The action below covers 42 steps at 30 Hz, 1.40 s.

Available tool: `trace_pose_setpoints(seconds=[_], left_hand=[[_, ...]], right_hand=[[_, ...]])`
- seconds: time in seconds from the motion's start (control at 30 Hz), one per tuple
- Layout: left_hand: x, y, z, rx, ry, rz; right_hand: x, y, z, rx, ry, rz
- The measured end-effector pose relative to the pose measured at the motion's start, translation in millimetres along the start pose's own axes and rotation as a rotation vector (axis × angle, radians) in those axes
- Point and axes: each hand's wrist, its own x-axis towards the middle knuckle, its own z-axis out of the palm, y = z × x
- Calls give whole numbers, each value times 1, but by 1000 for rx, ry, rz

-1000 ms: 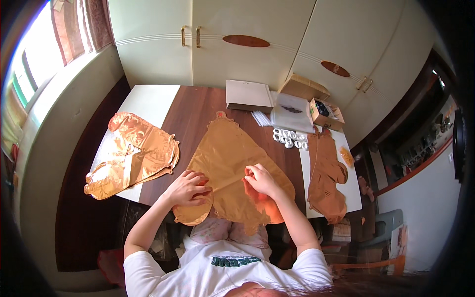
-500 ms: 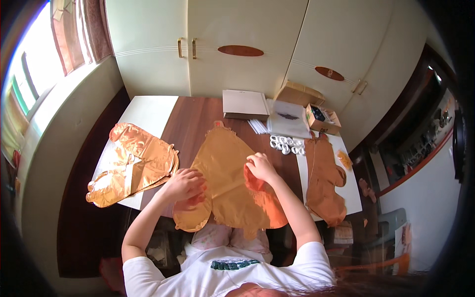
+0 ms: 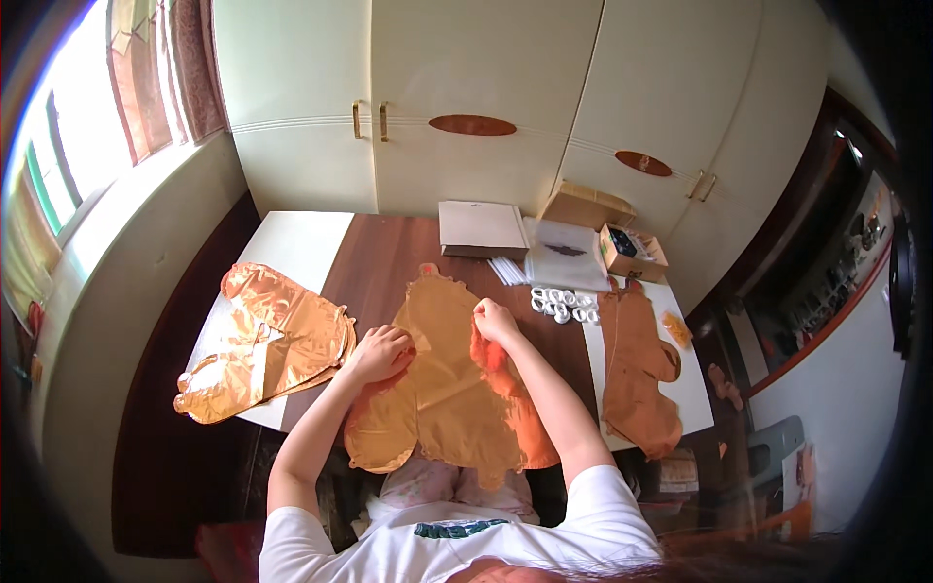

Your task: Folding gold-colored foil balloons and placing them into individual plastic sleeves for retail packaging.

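A flat gold-orange foil balloon [image 3: 457, 398] lies across the near middle of the table, its lower edge hanging over the front toward my lap. My left hand [image 3: 384, 352] is closed at its left edge, fingers curled over the reddish-orange side. On the opposite edge, my right hand [image 3: 494, 321] pinches a crumpled reddish-orange fold of the same balloon. Part of the foil is hidden beneath both hands. To the left lies a stack of shiny orange foil balloons [image 3: 282, 335]. A duller brown-orange flat balloon [image 3: 637, 379] rests at the right end.
Behind stand a pale box [image 3: 481, 229], thin white sticks [image 3: 507, 270], clear plastic bags [image 3: 567, 255] and an open carton [image 3: 634, 253]. Several white rings [image 3: 564, 305] and a small yellow packet [image 3: 675, 329] lie to the right. Cream cabinets [image 3: 476, 58] line the back.
My hands have drawn slightly closer together, the right one gathering the balloon's edge inward and upward. The whole view has tilted, so the table sits a little lower.
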Motion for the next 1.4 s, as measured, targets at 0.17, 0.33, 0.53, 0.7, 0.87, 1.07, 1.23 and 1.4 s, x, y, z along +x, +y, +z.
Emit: trace_pose_setpoints(seconds=[0.17,0.33,0.53,0.7,0.87,1.07,1.23,1.4], left_hand=[[-4,-4,7,-1,72,10],[-5,6,-3,-9,119,61],[-7,1,1,27,71,34],[-6,4,-3,-5,-20,-12],[-7,2,1,-12,13,5],[-9,-9,4,-42,110,93],[-8,-9,-2,-142,71,136],[-12,-11,0,-183,30,145]], right_hand=[[0,8,2,-110,71,-153],[-10,6,0,-145,51,-334],[-16,11,8,-106,168,-422],[-19,10,11,-70,166,-455],[-21,9,10,-57,127,-454],[-38,17,-5,-41,161,-585],[-53,30,-22,-216,93,-518],[-70,28,-29,-350,72,-554]])
